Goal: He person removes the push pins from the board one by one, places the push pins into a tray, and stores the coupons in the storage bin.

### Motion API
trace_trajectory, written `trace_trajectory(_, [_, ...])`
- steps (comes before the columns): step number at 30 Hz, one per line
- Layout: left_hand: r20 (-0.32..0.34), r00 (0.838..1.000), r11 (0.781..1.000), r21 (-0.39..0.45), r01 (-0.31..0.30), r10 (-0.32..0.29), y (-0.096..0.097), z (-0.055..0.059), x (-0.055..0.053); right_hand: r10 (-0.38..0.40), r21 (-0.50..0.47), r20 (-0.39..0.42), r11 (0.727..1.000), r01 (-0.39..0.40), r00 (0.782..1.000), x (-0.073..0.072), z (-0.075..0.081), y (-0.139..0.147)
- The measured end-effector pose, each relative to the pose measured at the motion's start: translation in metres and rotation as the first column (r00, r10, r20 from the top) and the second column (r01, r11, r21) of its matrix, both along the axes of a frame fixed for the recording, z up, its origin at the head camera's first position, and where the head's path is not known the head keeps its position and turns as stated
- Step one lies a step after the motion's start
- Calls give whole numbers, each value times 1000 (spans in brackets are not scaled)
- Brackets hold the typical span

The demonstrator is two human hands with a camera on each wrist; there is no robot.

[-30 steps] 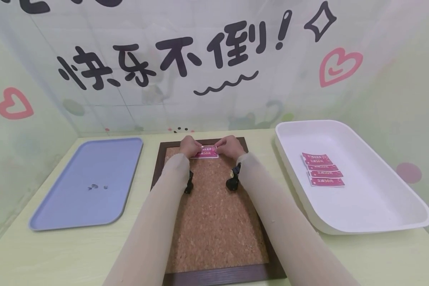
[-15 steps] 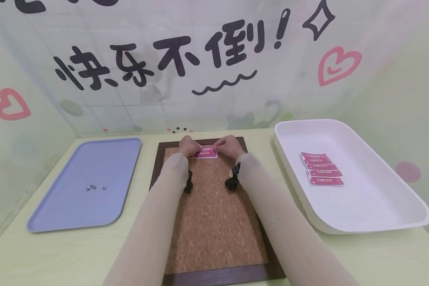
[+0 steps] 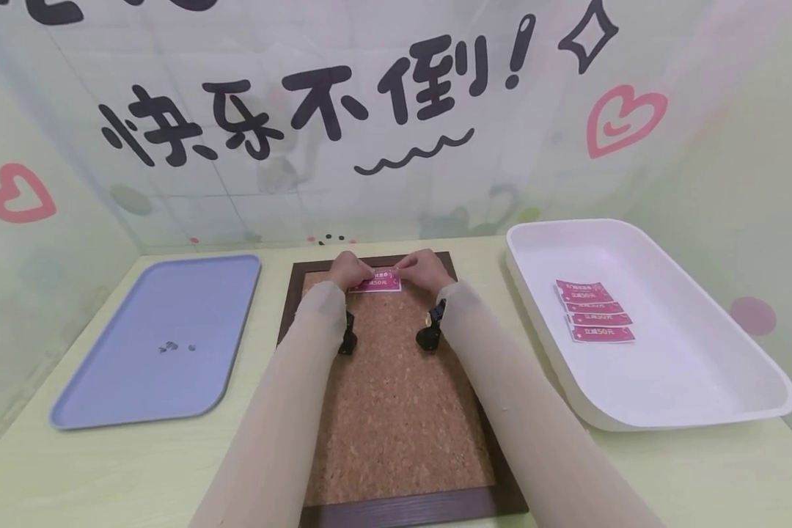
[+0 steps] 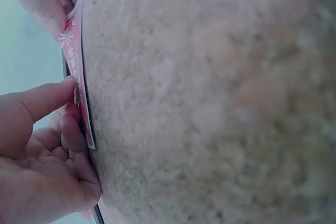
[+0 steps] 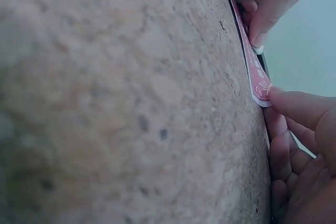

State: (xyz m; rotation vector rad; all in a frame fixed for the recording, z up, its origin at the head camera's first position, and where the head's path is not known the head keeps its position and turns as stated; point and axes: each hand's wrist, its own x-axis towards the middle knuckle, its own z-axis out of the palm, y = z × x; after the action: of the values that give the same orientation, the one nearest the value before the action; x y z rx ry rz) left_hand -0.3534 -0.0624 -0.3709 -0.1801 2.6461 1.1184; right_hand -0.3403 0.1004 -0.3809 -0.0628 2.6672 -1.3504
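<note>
A pink coupon lies against the top of a dark-framed corkboard. My left hand is at the coupon's upper edge, thumb and forefinger pinching what looks like a push pin; only a small white bit shows under the thumb in the right wrist view. At the coupon's upper right corner, my right hand pinches the paper between thumb and fingers. The left wrist view shows the coupon edge-on, slightly bent between both hands. The pin's point is hidden.
On the left lies a blue tray with several tiny clear pieces, too small to make out. To the right, a white bin holds several overlapping pink coupons. A printed wall sheet rises behind the table.
The head view has shifted very slightly. Both hands stay at the coupon's top edge, the left thumb and fingers edging slightly right over its printing.
</note>
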Motion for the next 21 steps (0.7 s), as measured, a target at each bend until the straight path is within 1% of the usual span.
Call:
trace_trajectory(3, [-2, 1000, 999, 4, 32, -32, -1, -1, -3, -1, -12, 2, 1000, 1, 1000, -1, 1, 1])
trace_trajectory(7, [2, 999, 999, -1, 40, -40, -2, -2, -4, 13, -9, 4, 1000, -13, 1000, -1, 2, 0])
trace_trajectory(9, [0, 999, 999, 10, 40, -40, -3, -2, -3, 13, -12, 5, 1000, -13, 1000, -1, 3, 0])
trace_trajectory(12, [-11, 998, 997, 36, 62, -62, -6, -1, -2, 5, -32, 10, 999, -4, 1000, 0, 5, 0])
trace_trajectory(14, [-17, 996, 994, 56, 92, -91, -8, 0, 0, 1, -45, 16, 999, 0, 1000, 0, 5, 1])
trace_trajectory(17, [-36, 987, 986, 60, 156, -154, -12, 4, 4, 6, -67, 27, 998, -4, 1000, 1, 7, 3])
trace_trajectory(19, [-58, 980, 979, 63, 193, -190, -15, 7, 8, 21, -88, 28, 996, -19, 999, 2, 10, 4])
trace_trajectory(21, [-84, 973, 974, 57, 219, -214, -18, 11, 12, 31, -116, 32, 993, -27, 999, 2, 12, 6])
